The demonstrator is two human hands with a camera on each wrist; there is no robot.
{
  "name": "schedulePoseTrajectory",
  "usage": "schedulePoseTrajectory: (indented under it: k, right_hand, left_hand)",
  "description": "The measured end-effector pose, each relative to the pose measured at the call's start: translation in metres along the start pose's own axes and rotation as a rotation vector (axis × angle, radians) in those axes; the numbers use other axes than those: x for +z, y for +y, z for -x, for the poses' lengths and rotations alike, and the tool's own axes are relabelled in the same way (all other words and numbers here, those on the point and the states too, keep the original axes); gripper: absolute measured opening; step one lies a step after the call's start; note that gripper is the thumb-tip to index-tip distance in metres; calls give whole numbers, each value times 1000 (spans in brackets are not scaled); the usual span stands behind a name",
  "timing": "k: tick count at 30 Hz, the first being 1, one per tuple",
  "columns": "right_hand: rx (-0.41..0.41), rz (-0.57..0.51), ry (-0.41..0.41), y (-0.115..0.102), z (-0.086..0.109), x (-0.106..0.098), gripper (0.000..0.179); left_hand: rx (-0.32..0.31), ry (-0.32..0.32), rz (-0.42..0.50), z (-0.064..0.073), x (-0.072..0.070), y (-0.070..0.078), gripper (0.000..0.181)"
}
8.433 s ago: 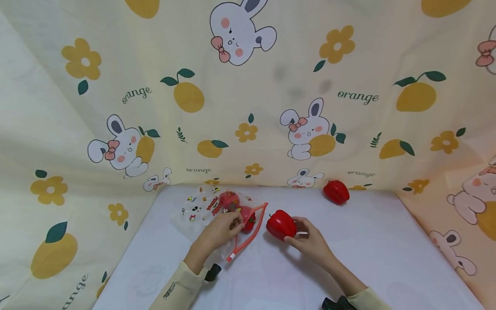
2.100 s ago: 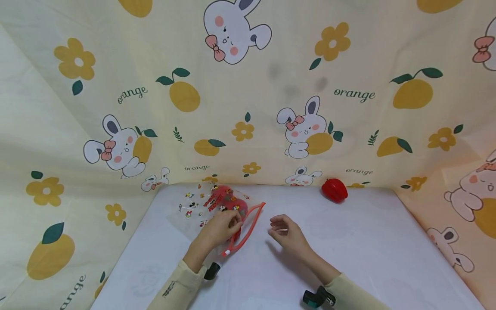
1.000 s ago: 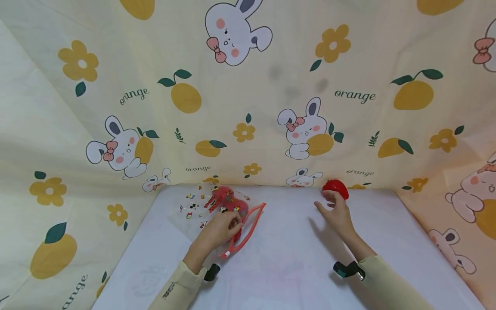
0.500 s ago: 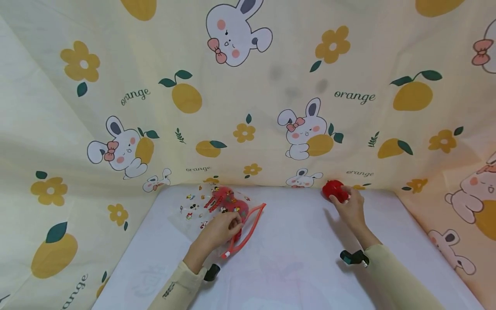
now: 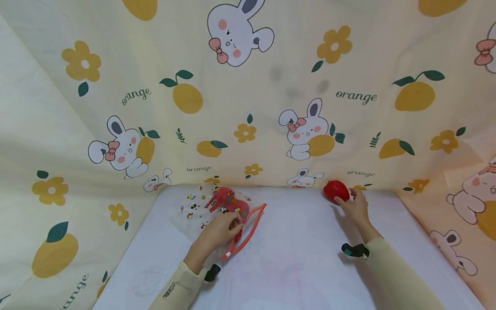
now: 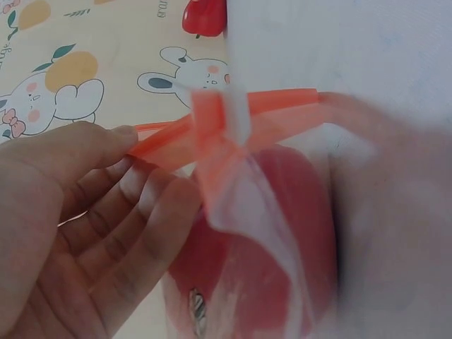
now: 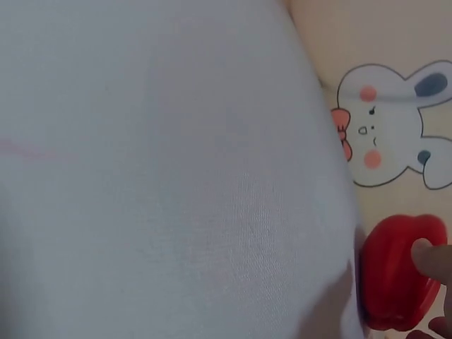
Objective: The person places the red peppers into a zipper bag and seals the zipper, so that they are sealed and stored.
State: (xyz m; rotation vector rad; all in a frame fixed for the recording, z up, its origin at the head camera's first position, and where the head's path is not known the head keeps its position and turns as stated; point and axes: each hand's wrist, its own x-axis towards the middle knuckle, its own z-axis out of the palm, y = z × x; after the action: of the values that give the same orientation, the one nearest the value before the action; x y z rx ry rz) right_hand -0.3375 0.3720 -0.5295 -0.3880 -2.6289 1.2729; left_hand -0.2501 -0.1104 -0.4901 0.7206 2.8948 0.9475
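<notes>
Right hand (image 7: 438, 263) cropped in wrist view, zip (image 6: 282, 113) blurred

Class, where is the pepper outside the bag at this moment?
In the head view, the pepper is right of centre at the far edge of the table, by the backdrop, the right hand touching it.

"How's the light from your end?"

"In my head view it's soft and even; the curtain (image 5: 263, 97) looks warmer on the right, paler on the left."

"Shadows?"

"A soft one on the table (image 5: 294, 241), just left of the right sleeve (image 5: 399, 271)."

"And the wrist feeds?"

"I find both dimmer. On the left one, the orange zip (image 6: 279, 116) smears into blur rightward. The right one reads grey and soft, with shadow beside the red pepper (image 7: 392, 275)."
</notes>
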Motion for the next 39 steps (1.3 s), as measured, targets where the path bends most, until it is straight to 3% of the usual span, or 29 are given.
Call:
schedulePoseTrajectory:
  k: [12,20,39]
  right_hand:
    - [88,-12,-59,5,-7,2,71]
    - [115,-78,-50,5,0,9,78]
    - [-56,-127,-161,-14,40,28,80]
  left_hand:
    - [8,4,13,0,-1,0,8]
    - [8,0,21,0,-2,1,7]
    - [11,0,8,1,-2,2,6]
